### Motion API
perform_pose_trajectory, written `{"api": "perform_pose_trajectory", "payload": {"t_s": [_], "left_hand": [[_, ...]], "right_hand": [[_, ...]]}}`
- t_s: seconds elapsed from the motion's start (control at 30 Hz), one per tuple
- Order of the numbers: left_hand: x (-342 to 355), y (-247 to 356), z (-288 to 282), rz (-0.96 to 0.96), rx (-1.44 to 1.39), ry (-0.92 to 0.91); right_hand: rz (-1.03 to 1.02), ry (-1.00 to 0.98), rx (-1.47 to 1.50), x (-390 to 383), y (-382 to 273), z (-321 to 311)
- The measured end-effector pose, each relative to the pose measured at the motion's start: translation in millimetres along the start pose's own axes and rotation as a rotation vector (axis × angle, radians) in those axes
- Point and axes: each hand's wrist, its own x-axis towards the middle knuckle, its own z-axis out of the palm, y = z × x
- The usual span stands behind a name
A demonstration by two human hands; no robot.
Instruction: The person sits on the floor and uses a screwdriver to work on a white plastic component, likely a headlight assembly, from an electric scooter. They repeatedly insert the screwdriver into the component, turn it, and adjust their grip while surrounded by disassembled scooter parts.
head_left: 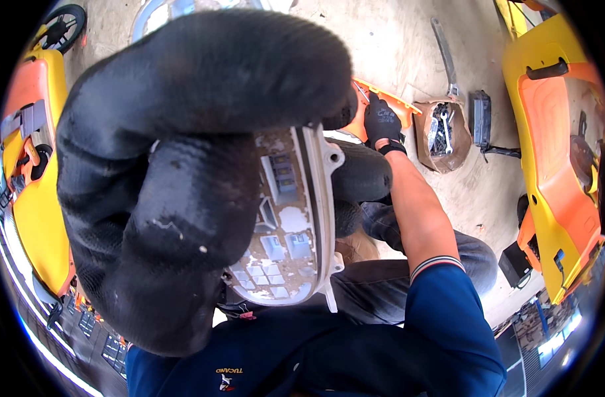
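Observation:
Very close to the camera, my left hand (163, 178) in a black glove is closed around a dirty, light grey display housing (282, 218). This part has a rounded outline, small square windows and mounting tabs along its edge, and the fingers hide much of it. Farther off, my right hand (382, 121), also in a black glove, grips an orange plastic panel (398, 104) at its edge. The big left hand covers the rest of that panel.
A brown paper bag (425, 142) with a wrench (446, 126) and small hardware stands right of my right hand. Beside it lie a black box (479, 119) and a long metal tool (443, 49). Yellow-orange vehicle bodies (560, 152) flank both sides; a black wheel (63, 28) is far left.

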Motion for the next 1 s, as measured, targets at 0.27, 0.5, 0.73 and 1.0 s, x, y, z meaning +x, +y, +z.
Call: {"api": "perform_pose_trajectory", "payload": {"t_s": [0.27,0.5,0.73,1.0], "left_hand": [[0.7,-5.4,-1.3,0.183,0.169,-0.132],[3.4,-16.4,-2.6,0.208,0.161,-0.097],[2.3,0.8,2.6,0.141,0.18,-0.091],[9.1,-6.7,-4.1,0.158,0.219,-0.133]], "right_hand": [[-0.02,0.031,-0.054,11.3,3.0,10.0],[0.047,0.036,0.006,10.7,14.3,15.4],[-0.024,0.011,0.11,8.0,20.1,9.5],[-0.003,0.058,-0.031,-1.1,32.1,12.1]]}}
